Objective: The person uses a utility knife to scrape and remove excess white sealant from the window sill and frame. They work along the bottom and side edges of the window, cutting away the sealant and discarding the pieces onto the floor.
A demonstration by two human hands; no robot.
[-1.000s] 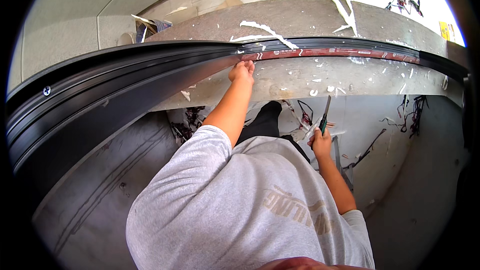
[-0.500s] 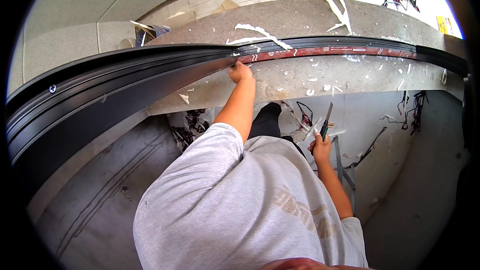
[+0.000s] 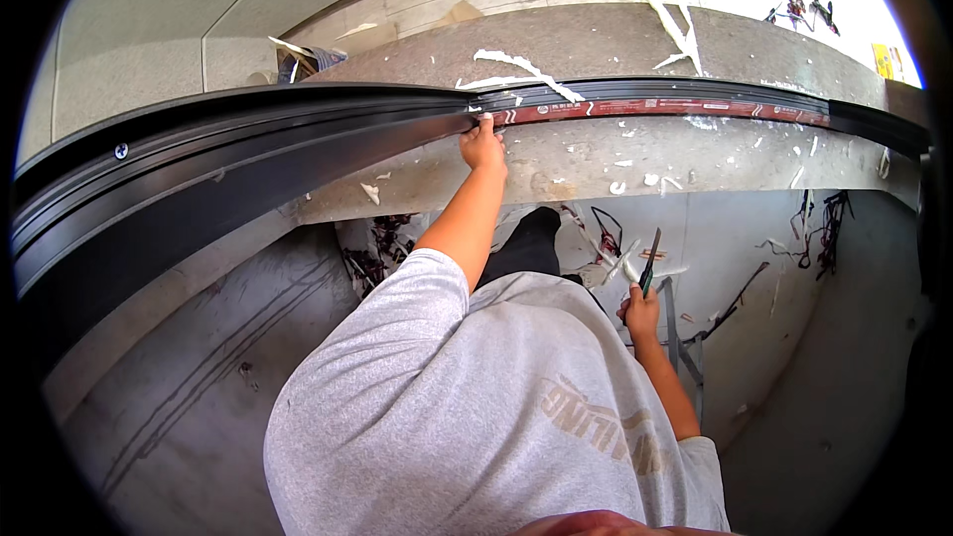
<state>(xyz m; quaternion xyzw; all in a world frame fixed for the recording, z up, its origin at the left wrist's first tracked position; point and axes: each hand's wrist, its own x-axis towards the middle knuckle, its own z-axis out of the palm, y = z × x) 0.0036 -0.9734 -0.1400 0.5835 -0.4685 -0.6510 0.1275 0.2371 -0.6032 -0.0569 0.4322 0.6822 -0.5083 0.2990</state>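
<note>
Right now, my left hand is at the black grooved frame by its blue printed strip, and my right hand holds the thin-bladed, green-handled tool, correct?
Not quite: the head view shows a red printed strip. Your left hand is at the frame; your right hand holds the tool.

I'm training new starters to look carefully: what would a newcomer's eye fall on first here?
Probably the long black frame sweeping in from the left, with a red strip right of centre. Next, the left hand near that strip's left end, and the right hand, lower right, holding a knife. White scraps litter the ledge.
</note>
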